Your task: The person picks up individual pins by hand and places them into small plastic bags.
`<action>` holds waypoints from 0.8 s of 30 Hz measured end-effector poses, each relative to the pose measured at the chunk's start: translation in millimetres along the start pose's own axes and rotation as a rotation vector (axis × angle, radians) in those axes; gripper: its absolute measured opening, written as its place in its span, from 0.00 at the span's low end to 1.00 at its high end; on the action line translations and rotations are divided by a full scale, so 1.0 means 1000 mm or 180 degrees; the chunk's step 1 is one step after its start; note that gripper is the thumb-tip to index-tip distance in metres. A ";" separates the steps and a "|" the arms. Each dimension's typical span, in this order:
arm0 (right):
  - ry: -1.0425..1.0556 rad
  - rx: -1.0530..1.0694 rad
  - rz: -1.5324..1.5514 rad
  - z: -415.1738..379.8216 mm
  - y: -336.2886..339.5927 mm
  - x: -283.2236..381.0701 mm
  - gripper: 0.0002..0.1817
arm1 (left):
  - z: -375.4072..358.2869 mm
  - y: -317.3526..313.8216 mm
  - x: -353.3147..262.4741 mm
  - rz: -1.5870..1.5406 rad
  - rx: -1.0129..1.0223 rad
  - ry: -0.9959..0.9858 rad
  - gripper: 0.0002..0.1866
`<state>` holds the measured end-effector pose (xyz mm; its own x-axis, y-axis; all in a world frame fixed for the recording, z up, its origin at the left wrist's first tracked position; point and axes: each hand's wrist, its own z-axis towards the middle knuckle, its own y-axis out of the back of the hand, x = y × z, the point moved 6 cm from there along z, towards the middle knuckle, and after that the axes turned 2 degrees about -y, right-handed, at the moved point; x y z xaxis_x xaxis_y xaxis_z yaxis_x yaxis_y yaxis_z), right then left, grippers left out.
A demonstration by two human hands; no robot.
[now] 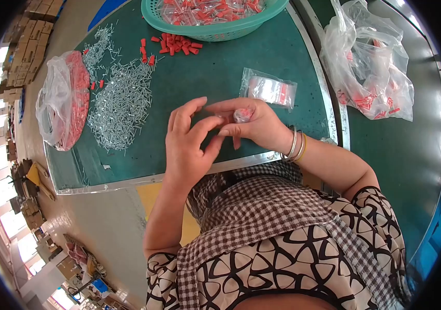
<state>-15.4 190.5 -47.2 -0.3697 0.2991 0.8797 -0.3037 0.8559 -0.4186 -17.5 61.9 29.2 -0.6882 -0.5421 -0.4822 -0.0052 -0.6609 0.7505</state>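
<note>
My right hand (261, 124) is closed around a small clear plastic bag (243, 114) with something red inside, over the near part of the green table. My left hand (187, 139) meets it from the left, its thumb and index finger curled toward the right fingertips. A tiny shiny bit shows by the left fingertip, too small to name. Just beyond my right hand lies a stack of clear bags with red marks (272, 91). To the left of my hands, loose metal screws or nails (122, 103) form a pile. Several red plastic caps (179, 44) lie farther back.
A green plastic basket (215, 32) full of filled bags stands at the back. At the left edge slumps a clear bag of red pieces (73, 98). Another plastic bag (375, 67) rests on the right-hand surface. The table's metal edge (117, 183) runs before my body.
</note>
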 end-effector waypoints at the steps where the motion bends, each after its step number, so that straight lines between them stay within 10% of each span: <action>1: 0.0052 0.0053 0.0013 0.000 -0.002 0.001 0.26 | 0.001 0.000 -0.001 0.0228 0.0094 -0.0092 0.14; 16: 0.1352 -0.0584 -0.1820 -0.008 -0.004 0.021 0.12 | -0.005 0.003 0.005 0.0210 -0.0021 -0.0150 0.15; 24: 0.1400 -0.0624 -0.1862 -0.008 -0.005 0.024 0.06 | -0.010 0.002 0.019 -0.0794 0.0036 0.0936 0.11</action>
<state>-15.5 197.2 -22.6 0.2007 -0.1213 0.9721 -0.1658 0.9738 0.1558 -23.2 44.8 17.2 -0.4272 -0.4922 -0.7585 -0.1554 -0.7864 0.5978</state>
